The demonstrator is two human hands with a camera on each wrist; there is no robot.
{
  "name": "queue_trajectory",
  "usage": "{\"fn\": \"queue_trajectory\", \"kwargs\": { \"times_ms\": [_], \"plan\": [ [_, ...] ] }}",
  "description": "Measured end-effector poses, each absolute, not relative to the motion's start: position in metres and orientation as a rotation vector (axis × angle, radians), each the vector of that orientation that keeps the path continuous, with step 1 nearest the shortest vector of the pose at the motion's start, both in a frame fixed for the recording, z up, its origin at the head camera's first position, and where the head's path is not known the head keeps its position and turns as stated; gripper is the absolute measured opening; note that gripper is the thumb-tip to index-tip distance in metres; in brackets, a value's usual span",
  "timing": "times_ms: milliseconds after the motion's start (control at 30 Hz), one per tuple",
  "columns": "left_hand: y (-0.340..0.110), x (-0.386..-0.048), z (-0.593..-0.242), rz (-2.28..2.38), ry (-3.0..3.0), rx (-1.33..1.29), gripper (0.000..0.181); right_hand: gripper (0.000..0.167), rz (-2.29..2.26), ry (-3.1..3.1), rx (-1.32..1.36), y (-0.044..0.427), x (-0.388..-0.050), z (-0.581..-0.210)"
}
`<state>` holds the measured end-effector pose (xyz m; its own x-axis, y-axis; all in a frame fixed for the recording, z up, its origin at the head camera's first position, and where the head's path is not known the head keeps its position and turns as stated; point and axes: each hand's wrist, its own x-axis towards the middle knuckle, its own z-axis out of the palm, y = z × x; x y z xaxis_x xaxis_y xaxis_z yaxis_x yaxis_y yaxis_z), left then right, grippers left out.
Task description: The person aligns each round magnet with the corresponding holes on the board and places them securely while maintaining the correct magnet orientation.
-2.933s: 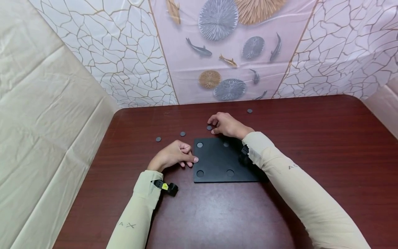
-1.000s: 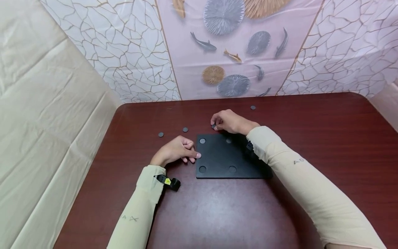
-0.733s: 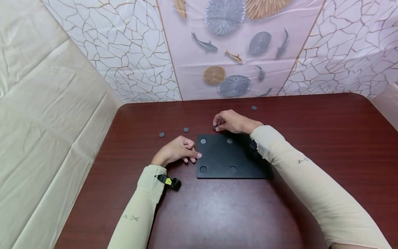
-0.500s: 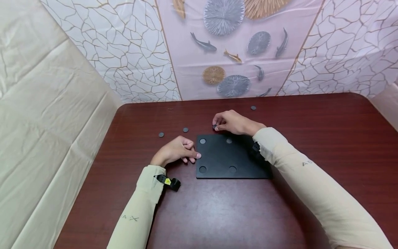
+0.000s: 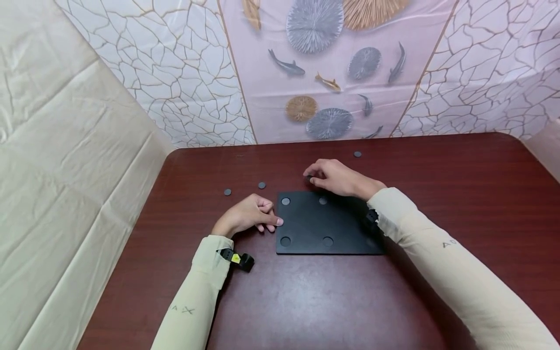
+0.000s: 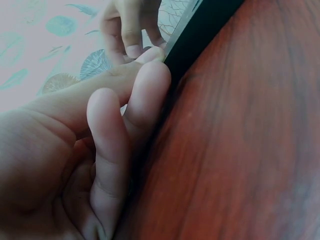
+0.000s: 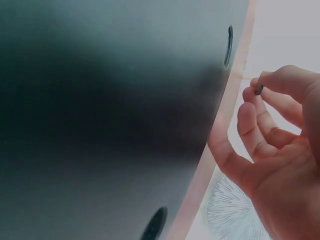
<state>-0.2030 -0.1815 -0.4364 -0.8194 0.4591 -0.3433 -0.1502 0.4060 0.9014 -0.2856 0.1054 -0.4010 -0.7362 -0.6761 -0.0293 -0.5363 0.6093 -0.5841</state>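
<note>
The right hand (image 5: pixel 343 180) pinches a small dark disc (image 5: pixel 309 178) between thumb and forefinger, just past the far edge of the black board (image 5: pixel 304 222); in the right wrist view that disc is seen edge-on, and the hand's other fingers stand apart, bent and clear of it. The left hand (image 5: pixel 250 214) holds the board's left edge, thumb on top, its other fingers bent in beside that edge.

The board lies flat on the red-brown bench (image 5: pixel 315 301). Four round recesses show plainly, two along its far side and two along its near side; the far pair look lighter, and whether they are filled I cannot tell. The right end is in the shadow of the right arm.

Two loose discs lie on the bench beyond the left hand, the left disc (image 5: pixel 227 192) and the middle disc (image 5: pixel 262 185); the far disc (image 5: pixel 357 154) lies near the back edge. Behind the bench hangs a patterned cloth (image 5: pixel 236 73) with fish and round motifs.
</note>
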Motion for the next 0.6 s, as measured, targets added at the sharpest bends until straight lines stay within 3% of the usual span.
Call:
{"fn": "queue_trajectory", "kwargs": {
  "times_ms": [600],
  "plan": [
    [-0.182,-0.204,-0.439,1.445,2.118,0.281,0.066,0.027,-0.791,2.621,-1.09,0.123,-0.268,-0.4]
  ]
}}
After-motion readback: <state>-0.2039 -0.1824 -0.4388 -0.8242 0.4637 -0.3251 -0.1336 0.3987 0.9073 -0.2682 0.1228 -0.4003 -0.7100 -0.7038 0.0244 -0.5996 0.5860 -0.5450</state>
